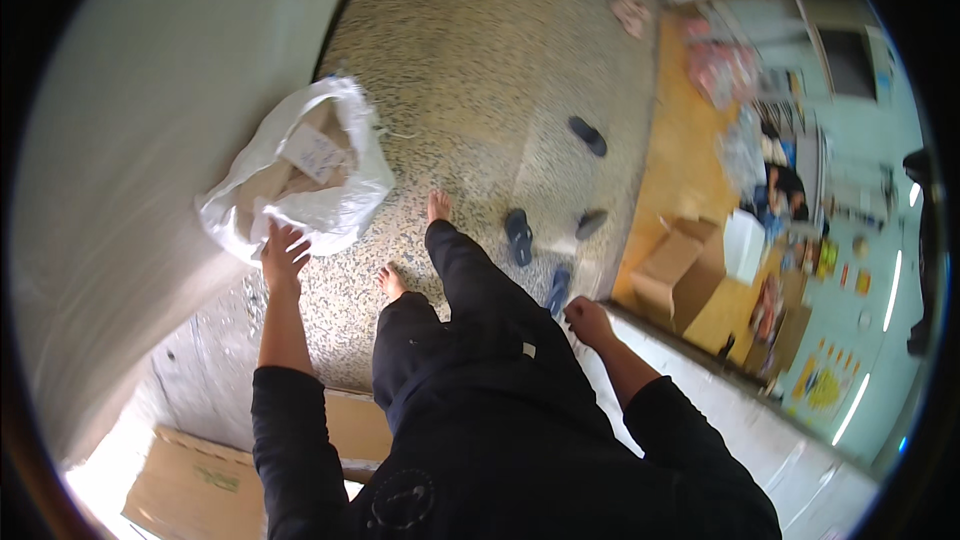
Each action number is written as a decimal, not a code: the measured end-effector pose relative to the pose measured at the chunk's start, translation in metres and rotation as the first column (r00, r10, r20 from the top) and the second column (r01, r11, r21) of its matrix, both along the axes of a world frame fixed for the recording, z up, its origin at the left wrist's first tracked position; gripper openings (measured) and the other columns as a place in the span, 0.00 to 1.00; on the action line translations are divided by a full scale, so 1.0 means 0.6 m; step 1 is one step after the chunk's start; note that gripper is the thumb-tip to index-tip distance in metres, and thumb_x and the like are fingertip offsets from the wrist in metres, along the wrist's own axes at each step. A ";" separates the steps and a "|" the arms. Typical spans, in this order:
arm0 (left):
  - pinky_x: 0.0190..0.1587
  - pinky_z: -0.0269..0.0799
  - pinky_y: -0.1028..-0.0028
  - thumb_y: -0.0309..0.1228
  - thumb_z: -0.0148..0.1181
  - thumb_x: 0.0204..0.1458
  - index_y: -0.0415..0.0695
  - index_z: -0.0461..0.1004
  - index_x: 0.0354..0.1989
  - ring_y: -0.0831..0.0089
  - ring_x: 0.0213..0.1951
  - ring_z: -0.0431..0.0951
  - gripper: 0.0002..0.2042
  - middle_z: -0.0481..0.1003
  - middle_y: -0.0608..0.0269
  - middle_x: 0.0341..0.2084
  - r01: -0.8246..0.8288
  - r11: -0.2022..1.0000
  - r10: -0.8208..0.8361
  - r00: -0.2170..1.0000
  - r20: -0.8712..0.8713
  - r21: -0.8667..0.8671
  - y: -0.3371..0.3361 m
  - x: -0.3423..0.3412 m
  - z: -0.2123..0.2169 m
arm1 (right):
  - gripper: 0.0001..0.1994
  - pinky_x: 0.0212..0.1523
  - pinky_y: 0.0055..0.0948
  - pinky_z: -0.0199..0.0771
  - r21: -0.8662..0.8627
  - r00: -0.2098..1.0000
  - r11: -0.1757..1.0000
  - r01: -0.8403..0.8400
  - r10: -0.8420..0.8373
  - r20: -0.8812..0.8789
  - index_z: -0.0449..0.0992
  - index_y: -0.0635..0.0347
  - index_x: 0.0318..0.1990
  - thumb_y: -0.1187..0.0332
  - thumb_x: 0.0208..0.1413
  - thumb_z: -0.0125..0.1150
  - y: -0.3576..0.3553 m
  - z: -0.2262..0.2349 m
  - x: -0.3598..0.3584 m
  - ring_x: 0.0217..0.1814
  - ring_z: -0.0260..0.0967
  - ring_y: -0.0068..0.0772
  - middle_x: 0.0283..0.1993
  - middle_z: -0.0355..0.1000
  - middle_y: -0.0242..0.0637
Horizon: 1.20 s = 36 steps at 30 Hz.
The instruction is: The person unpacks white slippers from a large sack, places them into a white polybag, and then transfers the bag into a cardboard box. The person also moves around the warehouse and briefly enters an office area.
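Observation:
A white woven plastic sack point(365, 172) stands with its mouth open on the speckled floor, against the pale wall on the left. Inside it lies a white piece of card or paper point(316, 153) with writing on it, among brownish contents I cannot make out. My left hand point(286, 254) is at the sack's near rim, fingers spread; whether it touches the plastic I cannot tell. Away from the sack, my right hand point(588, 322) hangs by my right side with its fingers curled in, and nothing shows in it.
Several dark slippers point(519, 237) lie right of my bare feet. Beyond them, a yellowish floor point(655, 210) holds an opened cardboard box point(678, 273), plastic bags point(722, 73) and a person point(785, 190). Flattened cardboard point(195, 485) lies at the lower left.

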<state>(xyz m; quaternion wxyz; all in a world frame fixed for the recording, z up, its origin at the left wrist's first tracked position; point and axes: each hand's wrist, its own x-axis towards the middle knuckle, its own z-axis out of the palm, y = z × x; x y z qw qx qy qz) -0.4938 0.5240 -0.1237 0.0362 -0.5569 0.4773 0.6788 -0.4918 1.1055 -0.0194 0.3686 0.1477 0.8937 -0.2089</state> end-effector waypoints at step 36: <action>0.36 0.75 0.67 0.43 0.59 0.55 0.42 0.79 0.40 0.64 0.31 0.81 0.16 0.80 0.56 0.31 0.742 0.507 -0.671 0.659 0.340 -0.438 0.931 0.190 0.226 | 0.07 0.15 0.35 0.71 -0.179 0.919 0.903 0.390 -0.371 0.131 0.71 0.63 0.37 0.69 0.60 0.51 0.972 -0.117 -0.044 0.15 0.68 0.34 0.24 0.73 0.42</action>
